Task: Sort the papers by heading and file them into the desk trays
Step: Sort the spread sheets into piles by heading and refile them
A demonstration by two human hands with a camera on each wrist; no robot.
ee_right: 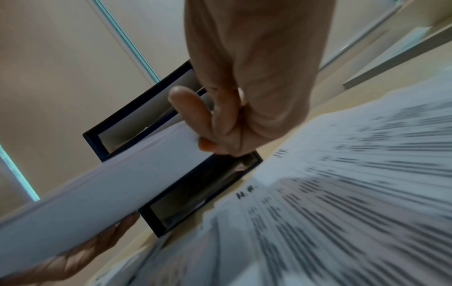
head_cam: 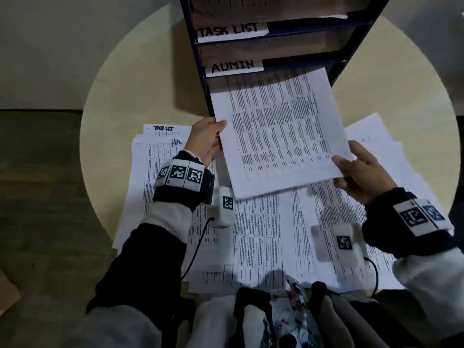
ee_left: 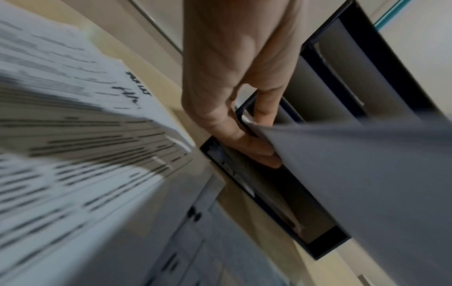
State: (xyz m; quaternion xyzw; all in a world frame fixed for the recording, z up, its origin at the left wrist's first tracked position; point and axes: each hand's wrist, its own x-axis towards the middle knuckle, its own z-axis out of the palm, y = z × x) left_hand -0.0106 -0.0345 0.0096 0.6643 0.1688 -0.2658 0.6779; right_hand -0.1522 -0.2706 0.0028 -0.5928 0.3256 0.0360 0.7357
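A thin stack of printed sheets point(head_cam: 278, 131) is tilted up with its far end in the lowest tray opening, under the ADMIN label point(head_cam: 233, 67) of the dark tray rack point(head_cam: 200, 79). My left hand point(head_cam: 207, 141) pinches the stack's left edge; from the left wrist view the fingers point(ee_left: 247, 143) curl under the grey underside of the sheets point(ee_left: 354, 174). My right hand point(head_cam: 356, 172) pinches the near right corner, thumb on top; the fingers point(ee_right: 215, 123) clamp the stack's edge point(ee_right: 122, 180). More papers point(head_cam: 256, 234) lie spread on the round table point(head_cam: 120, 84).
A tray labelled TASK LIST point(head_cam: 232, 31) sits above the ADMIN one. On the left, a sheet headed TASK LIST point(head_cam: 164, 129) tops a pile. A further pile point(head_cam: 371, 136) lies at the right. The floor point(head_cam: 37, 197) shows beyond the table's left edge.
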